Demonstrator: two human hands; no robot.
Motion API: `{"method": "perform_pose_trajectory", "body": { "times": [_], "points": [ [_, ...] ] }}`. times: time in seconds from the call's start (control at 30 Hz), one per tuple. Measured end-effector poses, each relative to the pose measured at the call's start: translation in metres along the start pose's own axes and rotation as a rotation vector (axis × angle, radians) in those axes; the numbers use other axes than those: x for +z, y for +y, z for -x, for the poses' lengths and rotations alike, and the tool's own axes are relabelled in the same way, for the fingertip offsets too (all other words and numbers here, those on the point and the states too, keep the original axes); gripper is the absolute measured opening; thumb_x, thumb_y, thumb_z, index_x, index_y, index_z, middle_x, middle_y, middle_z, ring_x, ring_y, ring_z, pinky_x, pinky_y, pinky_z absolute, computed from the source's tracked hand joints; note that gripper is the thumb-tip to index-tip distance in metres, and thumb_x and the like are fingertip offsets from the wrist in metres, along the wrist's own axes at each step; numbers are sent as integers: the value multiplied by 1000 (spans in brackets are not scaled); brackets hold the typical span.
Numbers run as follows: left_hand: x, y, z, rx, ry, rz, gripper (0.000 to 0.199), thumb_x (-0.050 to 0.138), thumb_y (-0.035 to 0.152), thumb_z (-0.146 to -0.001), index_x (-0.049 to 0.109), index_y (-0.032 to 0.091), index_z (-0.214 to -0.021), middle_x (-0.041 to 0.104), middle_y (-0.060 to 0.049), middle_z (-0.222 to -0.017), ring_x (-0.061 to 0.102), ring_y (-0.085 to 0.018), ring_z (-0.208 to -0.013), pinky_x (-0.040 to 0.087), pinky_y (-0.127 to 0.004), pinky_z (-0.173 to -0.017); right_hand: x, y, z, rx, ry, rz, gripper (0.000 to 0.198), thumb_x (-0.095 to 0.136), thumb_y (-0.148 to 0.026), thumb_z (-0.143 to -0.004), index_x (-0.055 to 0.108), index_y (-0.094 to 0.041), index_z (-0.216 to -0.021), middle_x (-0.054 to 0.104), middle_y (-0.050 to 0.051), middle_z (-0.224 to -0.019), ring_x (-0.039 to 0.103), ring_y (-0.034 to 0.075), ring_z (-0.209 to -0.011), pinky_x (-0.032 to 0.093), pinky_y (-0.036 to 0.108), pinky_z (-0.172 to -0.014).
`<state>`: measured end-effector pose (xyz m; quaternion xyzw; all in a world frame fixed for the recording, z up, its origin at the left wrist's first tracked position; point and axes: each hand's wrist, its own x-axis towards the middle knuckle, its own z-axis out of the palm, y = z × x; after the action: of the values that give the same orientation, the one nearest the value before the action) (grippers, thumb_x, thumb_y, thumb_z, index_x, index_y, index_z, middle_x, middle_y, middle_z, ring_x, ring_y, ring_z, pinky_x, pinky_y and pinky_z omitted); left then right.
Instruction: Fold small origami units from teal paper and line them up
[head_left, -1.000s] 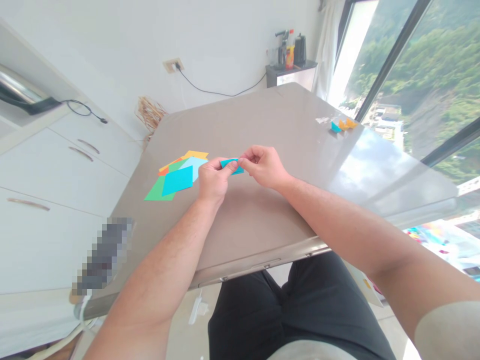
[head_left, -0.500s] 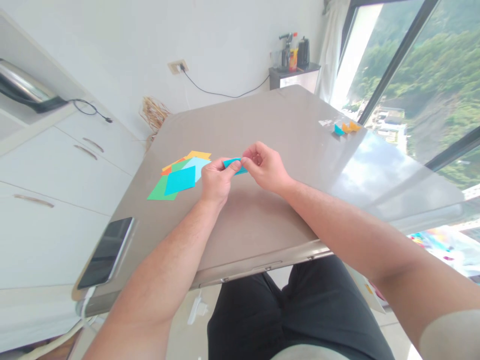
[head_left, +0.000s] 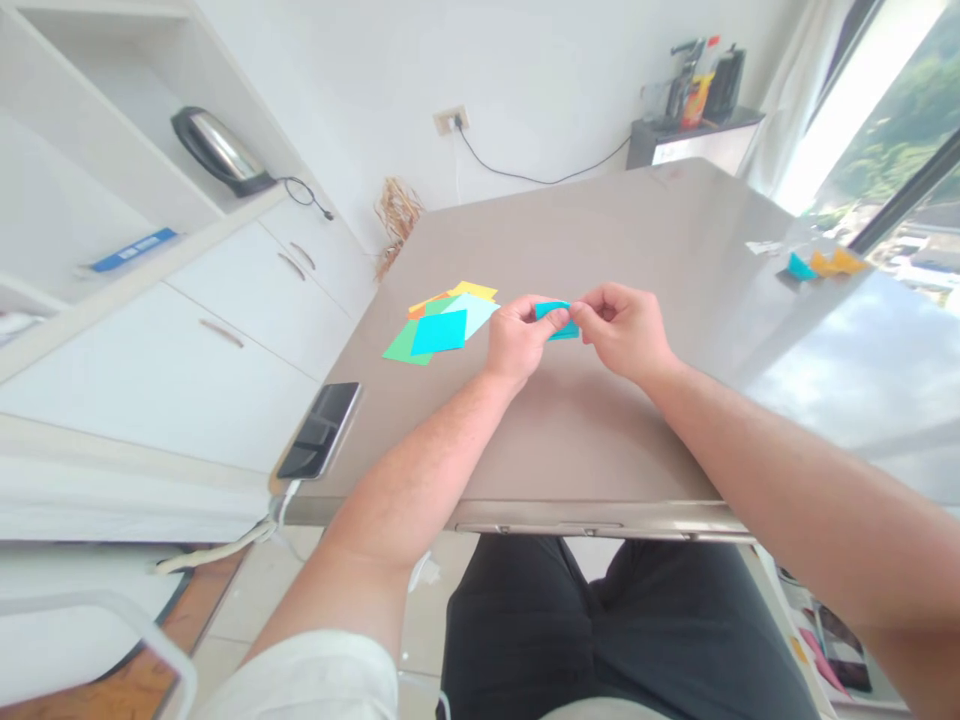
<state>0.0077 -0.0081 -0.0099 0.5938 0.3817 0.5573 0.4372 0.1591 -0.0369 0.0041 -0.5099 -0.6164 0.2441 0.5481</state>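
A small folded piece of blue paper (head_left: 559,322) is held between both hands just above the table. My left hand (head_left: 519,340) pinches its left side, thumb on top. At its upper right edge, my right hand (head_left: 622,325) grips the paper between thumb and fingers. The fingertips hide part of the folds. Left of my left hand lies a spread of coloured paper sheets, with a blue sheet (head_left: 439,333) on top of green (head_left: 401,343), pale blue (head_left: 478,312), yellow and orange ones.
Folded paper pieces, one blue (head_left: 801,267) and some orange (head_left: 836,262), stand at the table's far right, near a white scrap (head_left: 763,247). A tablet (head_left: 320,430) with a cable lies at the left edge. An electric kettle (head_left: 221,150) sits on the shelf.
The view has swung left, so everything appears further right. The blue paper in my hands now shows a broader, flatter face. Both hands keep their pinch on it.
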Motion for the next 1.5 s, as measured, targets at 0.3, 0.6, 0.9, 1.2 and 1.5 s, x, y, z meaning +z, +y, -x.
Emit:
{"method": "perform_pose_trajectory", "body": {
  "times": [0.3, 0.6, 0.9, 1.2, 1.5],
  "points": [
    [-4, 6, -5, -24, -94, -118, 35, 79, 53, -79, 72, 20, -88, 74, -7, -90, 67, -20, -87, 53, -35, -82, -1, 3, -3, 50, 11, 68, 15, 61, -32, -76, 61, -21, -67, 59, 0, -56, 50, 13, -54, 40, 29, -54],
    [-84, 62, 22, -50, 165, -1074, 59, 74, 56, -78, 66, 23, -126, 56, -17, -142, 41, -44, -139, 31, -63, -115, -5, 7, -5, 107, -12, 118, 15, 63, -33, -76, 61, -21, -67, 58, 0, -56, 49, 14, -52, 40, 30, -53],
    [-167, 41, 64, -465, 251, -1359, 86, 52, 74, -83, 44, 25, -154, 28, -18, -167, 20, -47, -153, 22, -79, -114, -5, 6, -4, 141, -13, 156, 12, 61, -30, -76, 62, -22, -68, 59, 0, -56, 49, 14, -52, 41, 30, -54],
    [-140, 44, 55, -211, 326, -1319, 69, 62, 59, -87, 52, 24, -146, 37, -17, -164, 28, -41, -152, 23, -69, -120, -8, 6, -4, 152, 15, 184, 11, 62, -30, -78, 63, -23, -69, 61, 1, -55, 53, 16, -52, 44, 30, -54],
    [-8, 31, -10, -349, -348, -237, 41, 82, 38, -73, 65, 18, -105, 71, -13, -116, 67, -25, -105, 53, -40, -90, -11, 11, -5, 126, 34, 161, 13, 63, -32, -78, 66, -20, -74, 62, 0, -56, 54, 15, -52, 43, 28, -55]
  ]
}}
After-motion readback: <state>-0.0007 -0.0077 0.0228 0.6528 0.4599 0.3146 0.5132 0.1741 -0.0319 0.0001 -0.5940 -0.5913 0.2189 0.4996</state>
